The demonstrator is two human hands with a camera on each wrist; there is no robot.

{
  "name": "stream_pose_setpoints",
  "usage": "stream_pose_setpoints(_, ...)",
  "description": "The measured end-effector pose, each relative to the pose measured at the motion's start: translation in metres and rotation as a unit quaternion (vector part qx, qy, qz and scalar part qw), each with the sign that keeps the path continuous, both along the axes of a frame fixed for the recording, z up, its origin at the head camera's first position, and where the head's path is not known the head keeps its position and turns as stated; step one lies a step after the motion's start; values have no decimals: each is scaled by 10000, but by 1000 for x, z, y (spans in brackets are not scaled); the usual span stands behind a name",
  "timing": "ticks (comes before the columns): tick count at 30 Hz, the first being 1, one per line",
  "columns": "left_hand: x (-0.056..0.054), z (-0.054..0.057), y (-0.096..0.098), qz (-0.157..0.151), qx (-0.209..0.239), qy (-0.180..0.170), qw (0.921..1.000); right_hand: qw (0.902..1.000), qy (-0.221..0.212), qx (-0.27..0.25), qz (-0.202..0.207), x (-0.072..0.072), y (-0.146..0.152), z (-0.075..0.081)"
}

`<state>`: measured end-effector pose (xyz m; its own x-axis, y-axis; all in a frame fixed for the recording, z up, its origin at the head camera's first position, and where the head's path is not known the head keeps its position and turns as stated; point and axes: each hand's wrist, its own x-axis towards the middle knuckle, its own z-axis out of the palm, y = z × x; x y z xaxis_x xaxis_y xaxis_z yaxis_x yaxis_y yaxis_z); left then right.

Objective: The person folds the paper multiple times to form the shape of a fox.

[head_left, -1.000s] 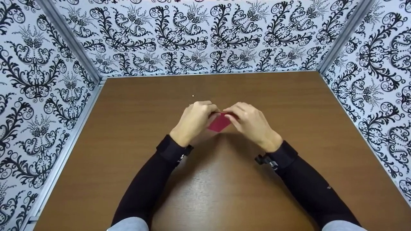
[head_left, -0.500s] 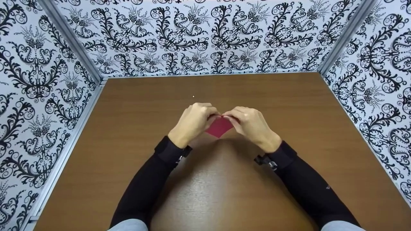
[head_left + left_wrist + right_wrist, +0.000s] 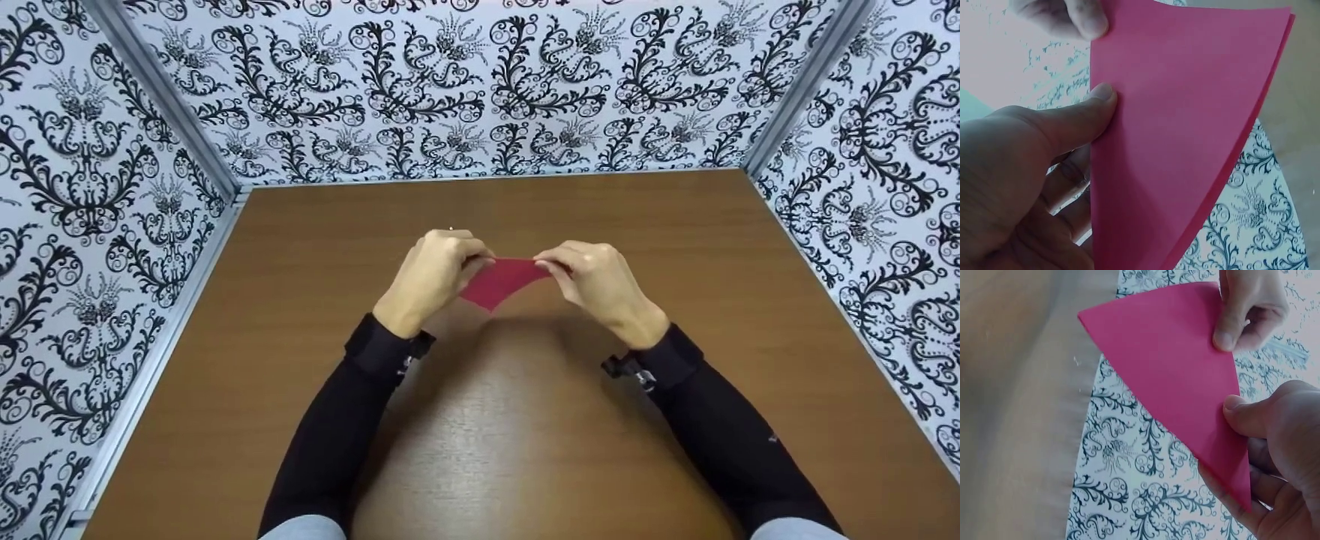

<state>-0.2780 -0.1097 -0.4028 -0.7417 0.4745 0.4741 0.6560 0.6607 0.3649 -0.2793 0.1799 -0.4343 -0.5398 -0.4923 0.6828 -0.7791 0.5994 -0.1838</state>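
Between both hands hangs a folded sheet of red paper [image 3: 501, 283], its fold along the top and a pointed corner downward. The left hand [image 3: 433, 276] pinches the fold on one side, and the right hand [image 3: 600, 283] pinches it on the other, with a short stretch of fold between them. In the left wrist view the paper [image 3: 1179, 95] shows two layers with slightly offset edges, the thumb pressed on its near face. From the right wrist, the paper [image 3: 1168, 371] looks like a triangle, with fingers behind it. The hands hold it above the table.
A brown wooden table [image 3: 480, 450] lies beneath the arms. Patterned black-and-white panels [image 3: 450, 90] stand at the back and both sides, joined by grey metal posts [image 3: 165, 97]. A tiny white speck sits on the table beyond the left hand.
The hands have moved apart along the fold, the left one going left and slightly up. More of the paper's top edge shows between the fingers, and its lower corner has shifted left.
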Motion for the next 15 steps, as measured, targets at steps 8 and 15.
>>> stream_pose_setpoints(8, -10, 9, -18, 124, 244, 90, 9996, 9996, 125, -166, -175, -9, 19, 9)
stream_pose_setpoints(15, -12, 9, -31, 295, 417, 9, 9987, 9990, -46, -117, -425, -9, 33, 14)
